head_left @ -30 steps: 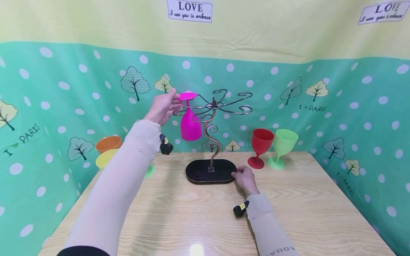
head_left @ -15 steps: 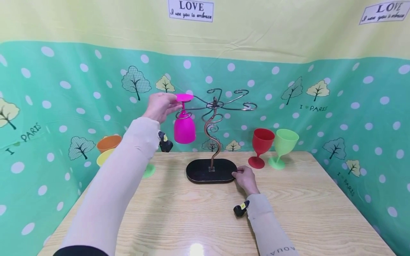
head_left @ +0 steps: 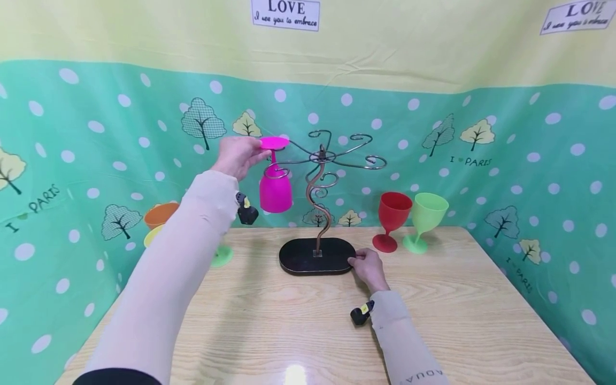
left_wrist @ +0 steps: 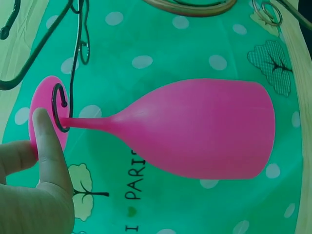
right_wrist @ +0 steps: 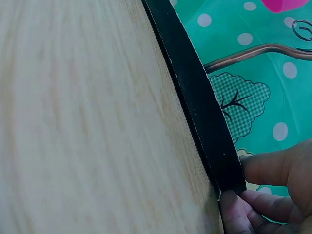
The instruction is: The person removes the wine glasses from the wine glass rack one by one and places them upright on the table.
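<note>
A pink plastic goblet hangs upside down at the left side of a metal goblet rack. Its stem runs through the curled hook of one rack arm, with the foot above the hook. My left hand pinches the edge of that foot between thumb and fingers. Low on the right, my right hand grips the end of the rack's black oval base, thumb on top and fingers at the side, as the right wrist view shows. The base lies on the table.
On the right of the table stand a red goblet and a light green goblet. At the left, my sleeve partly hides an orange goblet, a yellow one and a green foot. A patterned curtain surrounds the table.
The pink goblet has moved slightly left and its stem has come into the hook. The rack's arms have turned a little. My left fingers have closed on the foot; my right hand has stayed put.
</note>
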Demonstrator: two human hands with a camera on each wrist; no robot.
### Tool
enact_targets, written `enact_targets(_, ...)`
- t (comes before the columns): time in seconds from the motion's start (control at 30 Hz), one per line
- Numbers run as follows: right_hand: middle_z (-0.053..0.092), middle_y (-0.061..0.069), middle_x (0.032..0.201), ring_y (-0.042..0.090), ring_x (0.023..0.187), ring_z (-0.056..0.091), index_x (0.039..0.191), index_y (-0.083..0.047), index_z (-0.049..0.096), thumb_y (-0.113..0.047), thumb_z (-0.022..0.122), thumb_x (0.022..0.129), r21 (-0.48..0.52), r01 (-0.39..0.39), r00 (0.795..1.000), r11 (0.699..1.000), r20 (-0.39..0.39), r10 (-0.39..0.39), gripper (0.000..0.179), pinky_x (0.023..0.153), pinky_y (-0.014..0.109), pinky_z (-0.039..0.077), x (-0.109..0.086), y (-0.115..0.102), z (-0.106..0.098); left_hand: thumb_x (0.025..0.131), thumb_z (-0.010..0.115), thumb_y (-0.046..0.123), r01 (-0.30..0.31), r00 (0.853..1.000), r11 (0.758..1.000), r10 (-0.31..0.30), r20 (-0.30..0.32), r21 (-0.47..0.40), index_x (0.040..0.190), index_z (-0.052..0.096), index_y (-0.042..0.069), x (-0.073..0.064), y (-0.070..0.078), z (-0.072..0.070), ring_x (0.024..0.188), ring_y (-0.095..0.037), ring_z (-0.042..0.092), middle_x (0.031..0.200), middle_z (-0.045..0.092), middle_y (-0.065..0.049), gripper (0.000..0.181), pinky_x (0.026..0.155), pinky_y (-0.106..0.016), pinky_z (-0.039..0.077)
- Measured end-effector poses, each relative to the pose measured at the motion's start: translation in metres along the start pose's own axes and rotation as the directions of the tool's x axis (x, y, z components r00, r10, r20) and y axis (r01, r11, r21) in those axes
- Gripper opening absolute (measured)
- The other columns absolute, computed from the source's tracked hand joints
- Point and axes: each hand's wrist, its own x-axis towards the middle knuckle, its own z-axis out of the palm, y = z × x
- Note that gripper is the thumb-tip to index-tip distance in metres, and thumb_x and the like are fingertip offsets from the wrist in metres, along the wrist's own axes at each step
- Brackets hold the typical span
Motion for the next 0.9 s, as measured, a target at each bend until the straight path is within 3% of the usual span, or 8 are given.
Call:
enact_targets(0.4, 0.062, 0.017, 0.105, 0.028, 0.096, 0.057, 0.117, 0.004, 0.058, -0.015, 0.066, 0.088, -0.002, -0.02, 1.0, 1.0, 0.005, 0.02, 0.035, 0.083, 0.04, 0.048, 0.001, 0.004, -0.001, 0.089, 0.063, 0.0, 0.018, 1.0, 0.997, -0.016, -0.018, 0.072, 0.125, 0.057, 0.001, 0.006, 0.005, 0.013, 0.087, -0.018, 0.07, 0.122, 0.056, -0.011, 0.036, 0.073, -0.02, 0.055)
enact_targets(0.9, 0.061, 0.017, 0.104, 0.028, 0.096, 0.056, 0.116, 0.003, 0.058, -0.014, 0.065, 0.089, 0.008, -0.022, 1.0, 1.0, 0.013, 0.021, 0.033, 0.083, 0.04, 0.048, 0.0, 0.001, 0.0, 0.089, 0.063, 0.001, 0.019, 1.0, 0.985, -0.015, -0.024, 0.174, 0.133, 0.054, 0.006, 0.0, 0.019, 0.026, 0.085, -0.014, 0.07, 0.134, 0.053, -0.008, 0.045, 0.071, -0.015, 0.053)
